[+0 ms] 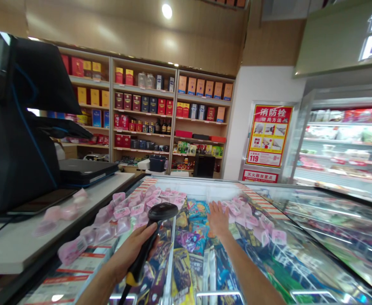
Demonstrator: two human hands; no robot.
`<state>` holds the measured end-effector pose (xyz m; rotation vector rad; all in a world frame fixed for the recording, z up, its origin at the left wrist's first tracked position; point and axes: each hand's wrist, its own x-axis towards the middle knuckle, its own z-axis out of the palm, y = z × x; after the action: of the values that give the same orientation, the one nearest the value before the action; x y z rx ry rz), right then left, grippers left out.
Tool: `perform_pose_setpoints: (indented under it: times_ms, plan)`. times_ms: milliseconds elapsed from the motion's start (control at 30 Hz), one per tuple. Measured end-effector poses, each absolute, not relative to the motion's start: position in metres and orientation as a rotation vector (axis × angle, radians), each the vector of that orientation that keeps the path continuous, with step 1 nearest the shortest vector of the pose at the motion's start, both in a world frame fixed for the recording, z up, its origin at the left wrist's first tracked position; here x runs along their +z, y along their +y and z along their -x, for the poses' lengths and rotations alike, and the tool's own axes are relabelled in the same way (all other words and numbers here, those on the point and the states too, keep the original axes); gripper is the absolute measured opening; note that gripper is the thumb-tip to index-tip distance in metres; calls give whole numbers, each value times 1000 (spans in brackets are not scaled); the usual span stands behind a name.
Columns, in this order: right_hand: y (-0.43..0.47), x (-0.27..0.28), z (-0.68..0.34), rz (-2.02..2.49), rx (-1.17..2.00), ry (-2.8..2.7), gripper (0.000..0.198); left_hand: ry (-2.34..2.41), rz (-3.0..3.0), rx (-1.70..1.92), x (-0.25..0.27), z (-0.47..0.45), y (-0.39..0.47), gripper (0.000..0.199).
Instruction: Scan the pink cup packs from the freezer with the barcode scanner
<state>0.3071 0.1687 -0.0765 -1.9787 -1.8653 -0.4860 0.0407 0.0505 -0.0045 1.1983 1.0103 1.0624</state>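
Observation:
My left hand [133, 245] is wrapped around the handle of a black barcode scanner [162, 211] with a yellow trim near its base. The scanner's head points forward over the glass lid. Farther to the right, my right hand [218, 218] reaches out with fingers stretched, palm down, at the edge of a group of small pink-labelled plastic cups [241, 212]. Whether its fingertips touch a cup is hard to make out. Another spread of the same pink cups [122, 212], several with barcodes showing, lies to the left of the scanner.
Beneath both hands is a glass-topped chest freezer [170, 262] holding colourful packets. A counter [11, 250] on the left carries a black checkout terminal [20, 127] and a few pink cups [62, 212]. Behind stand shelves of boxes [144, 106]; a lit display fridge [345, 144] is at right.

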Motion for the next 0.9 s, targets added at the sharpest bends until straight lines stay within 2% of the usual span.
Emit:
perform_pose_setpoints:
  times_ms: [300,467,733,900]
  plan:
    - [170,-73,-340,2065,-566,-1792,47,1009,-1168,1142,-1,-34,47,32]
    - [175,-72,-313,1947,-518,-1791,49,996,-1171,1160,-5,-27,50,32]
    - [202,-74,-217,1640,21,-1770,56,1072,-1112,1178,-8,-16,51,35]
    - [222,-72,-194,1676,170,-1596,59,1065,-1115,1183,-9,-13,52,37]
